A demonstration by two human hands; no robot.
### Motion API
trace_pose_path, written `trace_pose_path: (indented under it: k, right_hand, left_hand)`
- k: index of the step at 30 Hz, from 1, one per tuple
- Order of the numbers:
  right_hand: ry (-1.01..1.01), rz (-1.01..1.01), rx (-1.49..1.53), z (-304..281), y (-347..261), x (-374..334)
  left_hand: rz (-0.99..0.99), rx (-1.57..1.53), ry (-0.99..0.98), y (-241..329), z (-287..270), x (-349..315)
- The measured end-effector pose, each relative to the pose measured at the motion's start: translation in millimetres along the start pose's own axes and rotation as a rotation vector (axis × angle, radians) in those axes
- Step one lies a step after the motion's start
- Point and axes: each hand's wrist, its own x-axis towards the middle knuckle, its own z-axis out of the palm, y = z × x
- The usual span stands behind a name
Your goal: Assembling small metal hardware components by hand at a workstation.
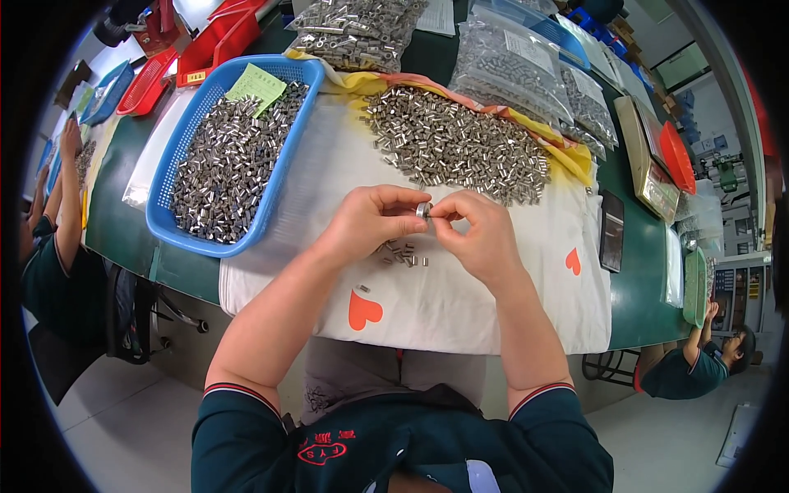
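Near the middle of the white cloth [444, 308], my left hand [366, 222] pinches a small round metal piece [423, 210] between thumb and fingers. The fingertips of my right hand [481, 236] are closed against the other side of that piece. Whether they hold a second part is too small to make out. Below my hands lies a little group of short metal cylinders [404, 255], partly hidden by my left hand. One stray cylinder [362, 288] rests closer to me. Beyond my hands spreads a big heap of similar silvery cylinders [452, 141].
To the left stands a blue basket [156, 209] of metal cylinders with a yellow-green slip [256, 87]. Bags of parts [514, 66] line the back. A dark phone-like device [611, 230] lies at right. Co-workers sit on the left [66, 271] and right [686, 370].
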Motion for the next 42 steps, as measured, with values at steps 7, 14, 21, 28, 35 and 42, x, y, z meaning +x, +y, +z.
trace_pose_path:
  k: [7, 14, 21, 28, 35, 42]
  right_hand:
    - [0.042, -0.174, -0.233, 6, 3, -2]
    - [-0.205, 0.287, 0.234, -11, 16, 6]
    - [0.207, 0.125, -0.185, -1, 51, 15]
    - [0.123, -0.022, -0.52, 10, 41, 13]
    - [-0.082, 0.184, 0.469, 2, 16, 4]
    - [0.037, -0.126, -0.104, 5, 7, -1]
  left_hand:
    - [0.001, 0.089, 0.015, 1, 1, 0]
    - [-0.045, -0.031, -0.126, 3, 0, -2]
    - [-0.081, 0.072, -0.113, 4, 8, -1]
    - [-0.042, -0.012, -0.041, 2, 1, 0]
    - [0.016, -0.119, -0.013, 0, -2, 2]
    - [-0.038, -0.049, -0.019, 1, 0, 2]
